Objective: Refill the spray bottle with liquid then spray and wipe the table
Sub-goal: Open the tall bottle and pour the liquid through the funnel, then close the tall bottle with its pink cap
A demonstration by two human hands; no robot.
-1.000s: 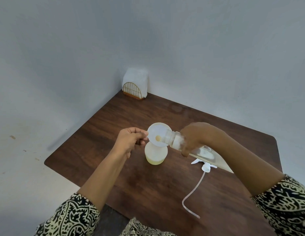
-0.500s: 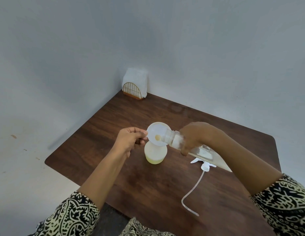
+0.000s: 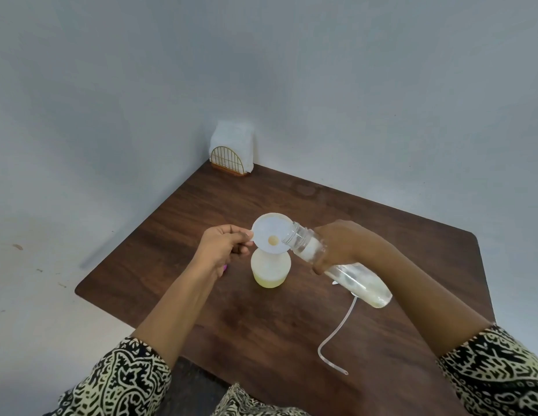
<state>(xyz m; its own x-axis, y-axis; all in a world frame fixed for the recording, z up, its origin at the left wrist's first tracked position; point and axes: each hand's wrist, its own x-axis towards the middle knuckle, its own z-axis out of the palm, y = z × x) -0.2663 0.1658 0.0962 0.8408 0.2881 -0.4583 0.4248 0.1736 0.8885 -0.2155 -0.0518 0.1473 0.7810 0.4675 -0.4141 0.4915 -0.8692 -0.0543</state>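
Two hands share the refill: left hand (image 3: 224, 247) pinches the funnel (image 3: 269, 232) seated in the spray bottle (image 3: 270, 271) mid-table (image 3: 261, 325), and right hand (image 3: 342, 244) grips a tilted clear bottle (image 3: 351, 274). The liquid is low and the dip tube (image 3: 320, 352) is out; capping, spraying and wiping remain.

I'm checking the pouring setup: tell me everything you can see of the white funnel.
The funnel looks like white, slightly translucent plastic: a round, wide bowl with a small yellowish hole at its centre. It sits atop the round bottle of pale yellow liquid on the table; its spout is hidden. The left hand pinches its left rim. The open mouth of the tilted clear bottle overlaps its right rim; contact cannot be told.
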